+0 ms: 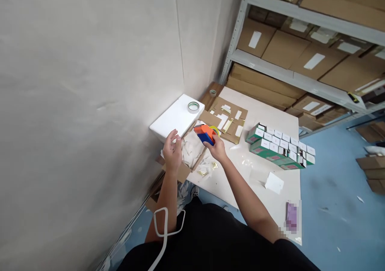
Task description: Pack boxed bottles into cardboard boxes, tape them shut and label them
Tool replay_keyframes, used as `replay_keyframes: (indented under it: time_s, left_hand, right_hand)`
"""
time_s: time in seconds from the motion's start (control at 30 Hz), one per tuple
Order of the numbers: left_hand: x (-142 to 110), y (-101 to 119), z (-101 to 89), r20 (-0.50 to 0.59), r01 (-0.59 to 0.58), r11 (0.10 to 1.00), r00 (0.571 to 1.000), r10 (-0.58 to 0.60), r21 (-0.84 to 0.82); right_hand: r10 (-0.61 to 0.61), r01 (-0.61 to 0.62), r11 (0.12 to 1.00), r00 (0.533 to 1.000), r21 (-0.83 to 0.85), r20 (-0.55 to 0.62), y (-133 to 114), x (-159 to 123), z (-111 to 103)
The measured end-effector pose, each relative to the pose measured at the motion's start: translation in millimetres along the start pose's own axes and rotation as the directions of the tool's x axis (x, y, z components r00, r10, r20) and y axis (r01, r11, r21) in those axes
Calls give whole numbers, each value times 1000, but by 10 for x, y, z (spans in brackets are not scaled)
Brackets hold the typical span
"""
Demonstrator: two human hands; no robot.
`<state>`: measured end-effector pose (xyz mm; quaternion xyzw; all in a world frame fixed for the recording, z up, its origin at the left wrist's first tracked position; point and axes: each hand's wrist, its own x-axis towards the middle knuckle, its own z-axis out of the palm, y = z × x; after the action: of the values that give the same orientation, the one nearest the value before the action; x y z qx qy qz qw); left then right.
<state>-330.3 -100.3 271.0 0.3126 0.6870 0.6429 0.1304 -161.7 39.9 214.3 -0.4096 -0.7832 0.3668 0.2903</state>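
Note:
My right hand [217,149] grips an orange and blue tape dispenser [205,134], held over the near edge of a flattened cardboard piece [234,137]. A yellow ring [216,130], seemingly its tape roll, shows behind the fingers. My left hand [173,153] is raised in the air, palm up with its fingers loosely apart, and holds nothing. It is beside a white foam box [173,116], on which a roll of tape [193,111] lies. Between and below my hands is an open carton with crumpled white paper [190,150] in it.
On the white table [234,182], several green-and-white small boxes [279,145] stand in rows to the right. A white sheet [274,183] and a blurred purple item [291,217] lie nearer. Shelving [270,64] packed with cartons rises behind, and a wall [90,102] borders the left.

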Motion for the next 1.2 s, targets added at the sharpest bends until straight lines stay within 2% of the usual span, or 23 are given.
replay_keyframes:
  time_s: [0.17,0.3,0.43,0.5,0.57,0.7,0.83,1.0,1.2]
  left_hand:
    - [100,-59,-454,-91,17,1000,996,-18,-5]
    - [144,-61,-752,-170,13,999,985,-19,-41]
    - [190,13,-911,-223,-26,999,974,21,-21]
    - [207,112,-945,-220,-63,998,974,62,3]
    - [222,255,-957,-192,-119,993,974,122,28]
    - [299,557,-891,-128,-245,968,960,251,58]
    - [447,684,-606,-7,-289,957,957,289,23]
    - [527,627,47,234,-242,968,939,250,-63]
    - [380,597,957,476,-143,981,859,188,-130]
  right_hand:
    - [-78,98,982,989,-164,124,-448,511,888]
    - [-43,112,942,975,-317,218,-725,799,1449]
    - [-50,184,882,952,-433,303,-852,952,1778]
    - [-73,215,877,944,-429,322,-864,972,1847]
    - [-120,228,896,951,-381,286,-843,964,1841]
    - [-245,279,935,954,-220,170,-716,890,1607]
    - [-262,266,949,964,-172,47,-507,770,1151]
    - [-174,141,968,973,-207,-149,-154,599,399]
    - [-74,-6,976,933,-220,-352,352,203,-530]
